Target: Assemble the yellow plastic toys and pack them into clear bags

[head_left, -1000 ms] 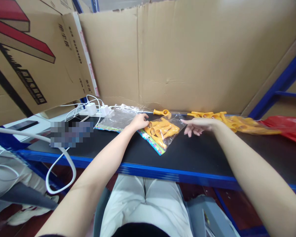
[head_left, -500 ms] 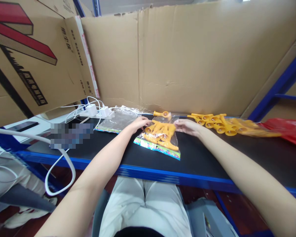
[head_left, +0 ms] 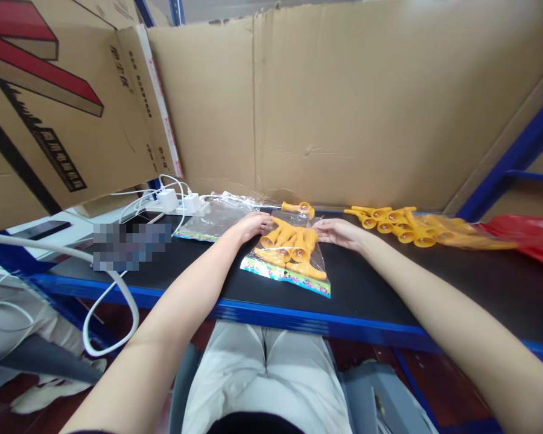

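A clear plastic bag point(head_left: 289, 278) with a colourful printed header lies flat on the black shelf in front of me, header towards me. Inside it are several yellow-orange plastic horns point(head_left: 294, 244), bunched together. My left hand point(head_left: 254, 225) is closed at the bag's far left edge, fingertips bent around the film. Opposite it, my right hand point(head_left: 339, 232) pinches the far right edge between thumb and fingers. Just beyond the bag lies a single loose horn point(head_left: 298, 208). The bag's far end is partly hidden by glare and my fingers.
More horns point(head_left: 405, 228) are piled at the right, some in clear film beside red plastic point(head_left: 529, 238). Another clear bag point(head_left: 212, 220) lies at the left near white chargers point(head_left: 181, 201) and cables. Cardboard point(head_left: 344, 108) walls off the back; a blue rail point(head_left: 317, 322) edges the front.
The bag of horns has shifted slightly towards me and to the left. Both hands have moved a little left with it, and its horns lie flatter.
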`<state>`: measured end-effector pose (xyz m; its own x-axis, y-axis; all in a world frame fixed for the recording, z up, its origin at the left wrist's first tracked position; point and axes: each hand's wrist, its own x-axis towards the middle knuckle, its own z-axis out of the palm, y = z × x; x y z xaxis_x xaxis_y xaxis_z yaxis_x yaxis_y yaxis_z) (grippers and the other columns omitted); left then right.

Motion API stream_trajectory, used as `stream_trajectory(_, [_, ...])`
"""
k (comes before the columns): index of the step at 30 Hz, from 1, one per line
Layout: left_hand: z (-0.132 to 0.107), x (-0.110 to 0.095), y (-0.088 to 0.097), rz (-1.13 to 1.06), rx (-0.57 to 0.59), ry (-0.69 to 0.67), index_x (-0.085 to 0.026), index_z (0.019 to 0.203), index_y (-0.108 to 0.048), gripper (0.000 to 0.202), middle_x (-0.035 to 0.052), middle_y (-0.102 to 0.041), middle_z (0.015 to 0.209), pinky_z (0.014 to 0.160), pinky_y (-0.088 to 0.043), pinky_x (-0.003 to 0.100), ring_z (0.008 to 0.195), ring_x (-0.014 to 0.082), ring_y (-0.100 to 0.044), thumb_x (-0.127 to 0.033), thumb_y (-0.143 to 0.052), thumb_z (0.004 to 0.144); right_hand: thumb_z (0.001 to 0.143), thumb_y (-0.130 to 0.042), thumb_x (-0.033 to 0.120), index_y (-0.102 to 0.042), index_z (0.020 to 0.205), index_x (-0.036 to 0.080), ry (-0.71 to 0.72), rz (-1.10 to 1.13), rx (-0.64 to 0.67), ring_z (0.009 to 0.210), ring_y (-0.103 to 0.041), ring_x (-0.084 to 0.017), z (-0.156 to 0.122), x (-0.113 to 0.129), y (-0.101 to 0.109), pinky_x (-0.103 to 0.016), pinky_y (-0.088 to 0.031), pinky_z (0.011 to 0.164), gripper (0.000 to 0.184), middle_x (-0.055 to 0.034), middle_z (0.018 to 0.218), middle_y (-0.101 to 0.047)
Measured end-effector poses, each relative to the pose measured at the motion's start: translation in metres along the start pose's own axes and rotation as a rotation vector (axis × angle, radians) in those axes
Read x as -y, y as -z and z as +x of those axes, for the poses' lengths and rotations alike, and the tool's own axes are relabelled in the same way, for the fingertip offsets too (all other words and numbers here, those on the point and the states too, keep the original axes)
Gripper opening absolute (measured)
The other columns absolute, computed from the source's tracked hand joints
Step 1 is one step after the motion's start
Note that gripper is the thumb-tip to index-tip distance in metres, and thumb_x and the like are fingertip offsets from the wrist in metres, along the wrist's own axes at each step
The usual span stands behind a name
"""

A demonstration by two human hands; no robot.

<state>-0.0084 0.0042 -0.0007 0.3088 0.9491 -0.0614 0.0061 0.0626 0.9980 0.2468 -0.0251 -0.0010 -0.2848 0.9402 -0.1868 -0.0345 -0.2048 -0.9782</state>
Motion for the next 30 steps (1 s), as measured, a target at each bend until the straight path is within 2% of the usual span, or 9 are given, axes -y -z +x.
stream_trajectory(3, [-0.002, -0.001, -0.003, -0.082, 0.022, 0.052, -0.009, 0.07, -0.058, 0.009, 0.0023, -0.057, 0.061, 0.049, -0.035, 0.019, 0.051, 0.0069, -0.052, -0.016, -0.062, 0.073, 0.083, -0.045, 0.004, -0.055, 0.077, 0.011, 0.002, 0.004, -0.008, 0.068, -0.063, -0.011, 0.001, -0.001, 0.0, -0.025, -0.054, 0.07, 0.014, -0.0065, 0.074, -0.064])
stream_trajectory(8, [-0.002, 0.0, -0.004, -0.099, 0.045, 0.054, -0.006, 0.065, -0.058, 0.011, -0.0031, -0.047, 0.045, 0.043, -0.028, 0.017, 0.039, 0.0019, -0.039, -0.01, -0.059, 0.075, 0.082, -0.046, 0.004, -0.054, 0.073, 0.012, 0.014, 0.001, 0.003, 0.066, -0.062, -0.01, 0.003, -0.003, -0.001, -0.022, -0.054, 0.067, 0.015, -0.0051, 0.072, -0.063])
stream_trajectory(14, [-0.004, -0.001, -0.006, -0.038, -0.053, 0.029, -0.008, 0.068, -0.059, 0.009, 0.0027, -0.06, 0.056, 0.048, -0.039, 0.018, 0.044, 0.0052, -0.052, -0.01, -0.058, 0.077, 0.082, -0.047, 0.004, -0.054, 0.073, 0.012, 0.01, 0.011, -0.006, 0.063, -0.061, -0.009, 0.003, -0.003, -0.002, -0.02, -0.052, 0.063, 0.014, -0.0039, 0.07, -0.062])
stream_trajectory(19, [-0.005, -0.002, -0.006, -0.033, -0.101, 0.035, -0.008, 0.068, -0.057, 0.009, 0.0049, -0.062, 0.057, 0.06, -0.049, 0.025, 0.049, 0.0112, -0.06, -0.004, -0.055, 0.076, 0.082, -0.052, 0.011, -0.053, 0.075, 0.013, 0.028, -0.007, -0.021, 0.063, -0.061, -0.009, 0.0, -0.001, -0.006, -0.021, -0.052, 0.063, 0.007, -0.0034, 0.069, -0.062])
stream_trajectory(23, [-0.006, -0.004, -0.003, 0.009, -0.145, 0.089, -0.008, 0.068, -0.057, 0.01, 0.0046, -0.063, 0.056, 0.061, -0.051, 0.026, 0.048, 0.0122, -0.06, 0.0, -0.055, 0.074, 0.078, -0.058, 0.009, -0.047, 0.067, 0.014, 0.037, -0.072, -0.054, 0.058, -0.059, -0.008, -0.001, 0.001, -0.007, -0.022, -0.053, 0.061, 0.016, -0.0014, 0.063, -0.06])
stream_trajectory(27, [-0.006, -0.004, 0.002, 0.015, -0.144, 0.085, -0.008, 0.069, -0.057, 0.012, 0.0043, -0.062, 0.056, 0.067, -0.053, 0.029, 0.051, 0.0134, -0.062, 0.0, -0.052, 0.076, 0.074, -0.057, 0.002, -0.047, 0.068, 0.014, 0.015, -0.074, -0.064, 0.063, -0.062, -0.01, 0.0, 0.0, -0.004, -0.024, -0.054, 0.064, 0.017, -0.0039, 0.068, -0.063])
stream_trajectory(30, [-0.003, -0.001, 0.008, 0.0, -0.098, 0.05, -0.008, 0.078, -0.06, 0.011, 0.0044, -0.064, 0.058, 0.07, -0.054, 0.033, 0.053, 0.0142, -0.064, 0.001, -0.053, 0.074, 0.074, -0.058, 0.002, -0.049, 0.069, 0.013, 0.02, -0.057, -0.065, 0.062, -0.062, -0.01, 0.001, -0.002, -0.002, -0.023, -0.054, 0.064, 0.015, -0.0036, 0.067, -0.063])
